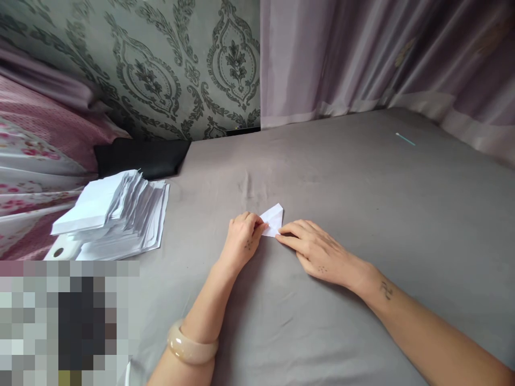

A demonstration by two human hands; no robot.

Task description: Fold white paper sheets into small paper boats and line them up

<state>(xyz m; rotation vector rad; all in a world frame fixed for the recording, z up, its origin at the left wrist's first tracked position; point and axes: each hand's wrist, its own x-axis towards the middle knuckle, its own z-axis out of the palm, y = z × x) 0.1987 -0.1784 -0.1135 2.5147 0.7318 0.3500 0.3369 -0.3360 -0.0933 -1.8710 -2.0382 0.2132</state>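
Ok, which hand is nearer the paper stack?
Left. The left hand is right of the paper stack, at the left edge of the folded paper; the right hand is farther right, at that paper's other side.

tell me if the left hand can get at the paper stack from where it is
Likely yes: only grey cloth shows between the left hand and the paper stack, though that hand would first have to leave the folded paper.

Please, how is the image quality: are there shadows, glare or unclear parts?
Head view: soft light; a dim shadow on the gray cloth beside the left forearm; a small glint on the bangle; lower-left corner pixelated; creases of the folded white paper hard to read.
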